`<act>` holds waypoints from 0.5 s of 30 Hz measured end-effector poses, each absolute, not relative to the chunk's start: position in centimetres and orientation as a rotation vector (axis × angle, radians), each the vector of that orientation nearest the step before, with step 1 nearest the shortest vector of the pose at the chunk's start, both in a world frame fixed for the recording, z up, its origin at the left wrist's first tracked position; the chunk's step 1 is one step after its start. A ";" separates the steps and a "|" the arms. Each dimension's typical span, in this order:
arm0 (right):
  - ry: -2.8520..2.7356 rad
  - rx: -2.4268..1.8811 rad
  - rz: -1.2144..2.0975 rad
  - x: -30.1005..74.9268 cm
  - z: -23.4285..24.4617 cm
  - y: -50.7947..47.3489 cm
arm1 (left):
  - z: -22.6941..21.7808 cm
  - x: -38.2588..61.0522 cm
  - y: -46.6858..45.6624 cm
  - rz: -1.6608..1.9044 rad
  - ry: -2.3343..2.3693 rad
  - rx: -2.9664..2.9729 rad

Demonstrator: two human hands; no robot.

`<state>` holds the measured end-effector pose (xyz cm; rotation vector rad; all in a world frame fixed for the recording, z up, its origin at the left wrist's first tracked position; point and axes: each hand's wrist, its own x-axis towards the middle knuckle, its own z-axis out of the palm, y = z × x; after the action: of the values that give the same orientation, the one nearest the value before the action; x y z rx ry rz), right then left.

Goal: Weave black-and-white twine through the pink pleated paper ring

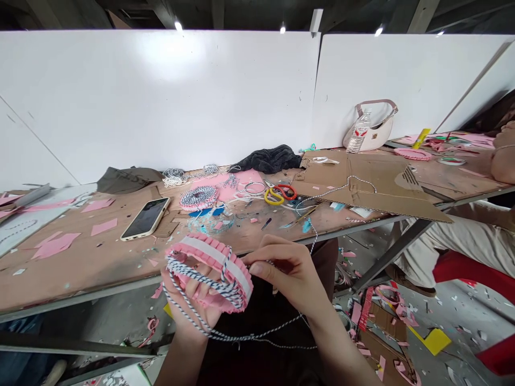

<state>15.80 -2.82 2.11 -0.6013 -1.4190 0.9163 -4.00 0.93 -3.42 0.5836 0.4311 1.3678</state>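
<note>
A pink ring-shaped piece with notched edges (241, 273) and a white inner band is held up over the person's lap. Navy-and-white twisted cord (201, 276) runs across it in several strands. My left hand (189, 316) is wrapped round the ring from below and behind, its fingers partly hidden by cord and ring. At the ring's right edge, my right hand (287, 268) pinches the cord between thumb and fingers; the held bit is mostly covered. Loose cord loops hang below both hands, and one strand runs up to the cardboard (386, 187).
Along the table (104, 268) lie a phone (145, 219), a cord-wound disc (199, 198), yellow-handled scissors (274, 196), red-handled scissors (287, 192) and a dark cap (126, 179). A handbag (376, 136) and bottle (357, 134) stand behind. Another person's arm (504, 155) is at right. Scraps litter the floor.
</note>
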 end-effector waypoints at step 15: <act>-1.429 -0.842 0.790 18.3 -2.0 -1.5 | -0.3 -3.6 0.3 1.537 0.258 0.715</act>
<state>18.29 -1.53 -1.96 -0.8420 -1.4295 0.7896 -3.57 0.27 -0.34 0.7148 0.2580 1.5371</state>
